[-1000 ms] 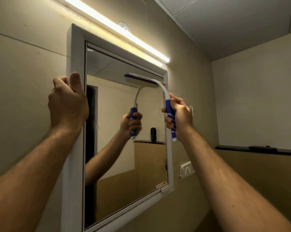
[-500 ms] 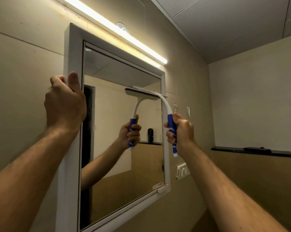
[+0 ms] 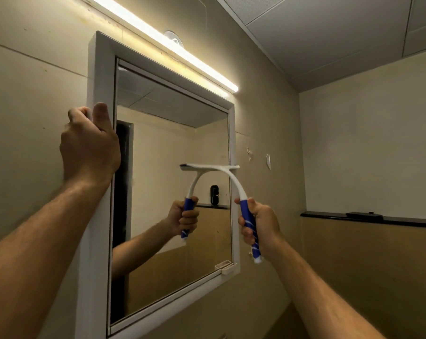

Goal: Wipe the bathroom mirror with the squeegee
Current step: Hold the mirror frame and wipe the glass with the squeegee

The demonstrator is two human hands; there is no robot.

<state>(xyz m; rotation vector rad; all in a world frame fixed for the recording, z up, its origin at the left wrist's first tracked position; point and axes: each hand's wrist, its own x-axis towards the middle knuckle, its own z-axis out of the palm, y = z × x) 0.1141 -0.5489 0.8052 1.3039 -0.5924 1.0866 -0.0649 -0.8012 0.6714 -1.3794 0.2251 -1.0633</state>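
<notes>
**While the blade descends: a downward pass along the mirror's right margin**

As the comparison with the two preceding views shows, the squeegee has travelled from just under the top rail of the mirror to roughly mid-height, where its white blade lies level in the centre-right of the frame, against the glass beside the right rail. Over the same interval the right hand has dropped with it and now sits right of centre, low in the frame, fingers and thumb wrapped round the blue handle, just outside the mirror's right rail. The curved white neck arches up and left from that fist to the blade. In the glass, a reflected hand and handle mirror the grip.

At left of centre, the left hand has kept its place on the white frame, fingers curled over the outer edge and thumb lying along the front face; it appears to steady the mirror, which looks to be a hinged cabinet door, though that cannot be confirmed.

Judged from this travel, the stroke is about half done: the strip above the blade has been covered, the strip below it, down to the small clip at the lower right corner, has not. Whether the left part of the glass has been wiped cannot be told. A strip light runs above, upper centre.
</notes>
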